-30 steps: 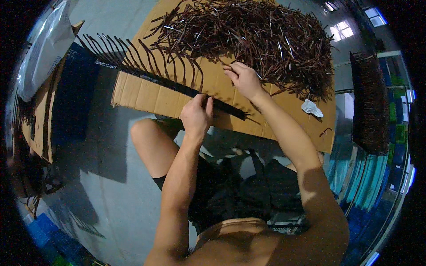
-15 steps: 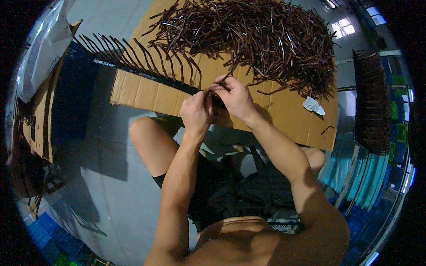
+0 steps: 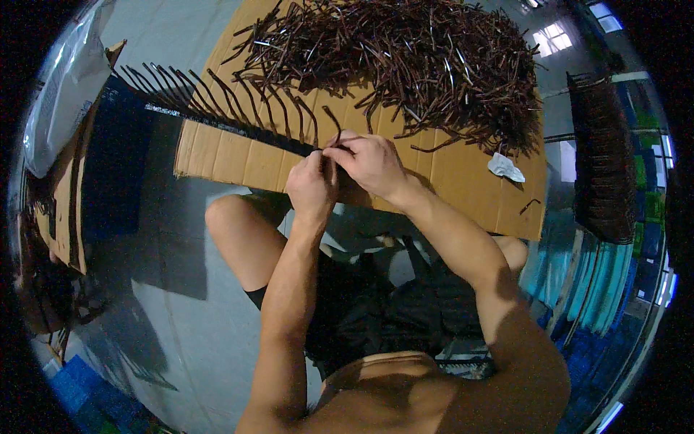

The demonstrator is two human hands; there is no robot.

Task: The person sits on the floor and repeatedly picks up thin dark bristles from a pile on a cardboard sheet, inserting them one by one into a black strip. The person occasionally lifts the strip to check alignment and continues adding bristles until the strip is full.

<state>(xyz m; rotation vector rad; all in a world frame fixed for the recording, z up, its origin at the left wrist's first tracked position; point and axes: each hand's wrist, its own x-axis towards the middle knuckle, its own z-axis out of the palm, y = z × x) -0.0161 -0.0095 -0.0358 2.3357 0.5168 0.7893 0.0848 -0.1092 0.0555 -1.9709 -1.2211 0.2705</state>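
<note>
A long dark strip (image 3: 278,142) runs from the upper left to my hands, with a row of bent dark-brown rods standing up along it. My left hand (image 3: 311,188) is closed around its near end, fingers curled. Right beside it, my right hand (image 3: 374,168) pinches a bent brown rod (image 3: 332,120) against that end of the strip. The rod points up and its tip bends left; its lower end is hidden by my fingers. Past my hands, a big tangled pile of similar rods (image 3: 405,50) lies on the cardboard sheet (image 3: 463,195).
A crumpled white scrap (image 3: 506,168) and a small loose rod (image 3: 530,207) lie on the cardboard at right. Clear plastic wrap (image 3: 65,94) hangs at far left. A dark bristly bundle (image 3: 603,159) stands at right above turquoise sheeting (image 3: 596,289). My knees are below the cardboard's near edge.
My right hand has shifted slightly left against my left hand. The rod in it has turned from leaning right to standing up with its tip leaning left.
</note>
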